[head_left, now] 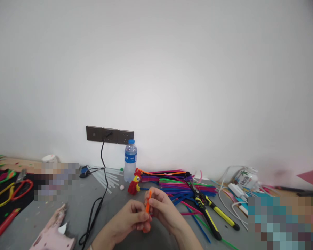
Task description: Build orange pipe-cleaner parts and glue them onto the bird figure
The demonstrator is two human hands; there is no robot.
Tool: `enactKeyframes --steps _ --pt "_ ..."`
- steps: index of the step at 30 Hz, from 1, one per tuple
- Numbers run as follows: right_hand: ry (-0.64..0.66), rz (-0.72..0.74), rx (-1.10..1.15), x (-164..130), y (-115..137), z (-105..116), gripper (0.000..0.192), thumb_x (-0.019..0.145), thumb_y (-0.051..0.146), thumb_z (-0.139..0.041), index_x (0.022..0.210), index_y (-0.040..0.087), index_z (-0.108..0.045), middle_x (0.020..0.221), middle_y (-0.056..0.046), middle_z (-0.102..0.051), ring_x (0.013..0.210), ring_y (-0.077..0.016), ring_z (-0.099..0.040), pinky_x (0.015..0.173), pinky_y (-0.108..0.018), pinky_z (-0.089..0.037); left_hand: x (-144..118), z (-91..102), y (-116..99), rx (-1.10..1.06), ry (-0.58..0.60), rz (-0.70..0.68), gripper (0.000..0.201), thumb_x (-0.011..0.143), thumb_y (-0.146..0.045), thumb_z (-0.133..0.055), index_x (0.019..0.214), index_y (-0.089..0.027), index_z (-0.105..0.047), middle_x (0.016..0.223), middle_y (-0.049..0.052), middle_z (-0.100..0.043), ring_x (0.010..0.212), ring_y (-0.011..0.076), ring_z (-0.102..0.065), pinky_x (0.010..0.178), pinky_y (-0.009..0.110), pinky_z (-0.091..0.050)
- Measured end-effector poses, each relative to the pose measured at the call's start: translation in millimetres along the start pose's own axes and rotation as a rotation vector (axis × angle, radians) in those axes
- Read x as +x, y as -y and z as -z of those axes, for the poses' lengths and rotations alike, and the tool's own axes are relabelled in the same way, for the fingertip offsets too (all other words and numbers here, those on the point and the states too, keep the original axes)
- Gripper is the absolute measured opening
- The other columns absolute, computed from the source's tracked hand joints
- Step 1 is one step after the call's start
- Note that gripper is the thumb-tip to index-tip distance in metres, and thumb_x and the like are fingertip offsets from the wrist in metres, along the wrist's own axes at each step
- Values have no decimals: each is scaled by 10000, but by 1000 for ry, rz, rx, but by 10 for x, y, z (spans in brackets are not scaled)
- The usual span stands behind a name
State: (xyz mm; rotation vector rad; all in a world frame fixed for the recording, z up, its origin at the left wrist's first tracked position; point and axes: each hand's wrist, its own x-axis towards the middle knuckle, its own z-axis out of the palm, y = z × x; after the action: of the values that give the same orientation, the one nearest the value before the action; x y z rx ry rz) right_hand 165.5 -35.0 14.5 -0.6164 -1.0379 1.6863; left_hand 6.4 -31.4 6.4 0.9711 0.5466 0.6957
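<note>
Between my two hands is a short, bent orange pipe cleaner (147,207), its upper end poking up past the fingertips. My left hand (130,217) pinches its lower part between thumb and fingers. Higher up, my right hand (160,205) is closed on the same piece, fingers curled behind it. Just beyond the hands a small red and yellow bird figure (134,185) stands upright on the grey table (114,201). To the right lies a pile of coloured pipe cleaners (172,185), with yellow-and-black-handled pliers (207,211) resting on it.
A water bottle (130,166) stands by the wall near clear glue sticks (101,178). A black cord (102,194) runs down from the wall socket (110,135). Left are a pink glue gun (53,236) and scissors (11,192); right, a white charger (237,191).
</note>
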Motion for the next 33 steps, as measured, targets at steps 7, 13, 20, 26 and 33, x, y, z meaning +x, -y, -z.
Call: enactKeyframes --steps 7,13,20,26,33 --pt "-63 80 -52 17 56 -40 296 661 358 -825 742 161 -620 632 29 -572 484 -73 -444 478 -196 -343 19 1 -20 44 77 -101 503 647 -569 -768 794 -89 -730 661 78 -690 541 115 -564 517 205 -338" --pt "-236 266 -312 93 63 22 282 642 389 -821 711 178 -648 722 -25 -660 633 -159 -582 594 -265 -452 120 39 -55 131 -224 -299 437 587 -487 -836 830 -146 -710 731 26 -670 659 142 -583 580 200 -415" --pt "-282 296 -456 126 5 30 290 647 424 -802 677 175 -658 675 -29 -639 637 -174 -568 582 -272 -440 123 87 -82 380 -402 -492 207 679 -354 -779 750 -169 -720 752 42 -693 764 215 -634 703 269 -501" --pt "-230 196 -424 109 70 56 321 656 464 -787 699 173 -659 656 -9 -634 594 -146 -536 574 -263 -419 120 126 -78 542 -469 -553 115 689 -294 -758 685 -179 -750 685 38 -675 686 206 -622 633 256 -491" --pt "-272 135 -253 109 -3 48 338 620 408 -830 694 173 -599 666 9 -632 572 -113 -504 546 -222 -364 118 112 -87 507 -499 -505 162 702 -328 -749 691 -167 -734 682 35 -686 692 207 -630 651 260 -489"
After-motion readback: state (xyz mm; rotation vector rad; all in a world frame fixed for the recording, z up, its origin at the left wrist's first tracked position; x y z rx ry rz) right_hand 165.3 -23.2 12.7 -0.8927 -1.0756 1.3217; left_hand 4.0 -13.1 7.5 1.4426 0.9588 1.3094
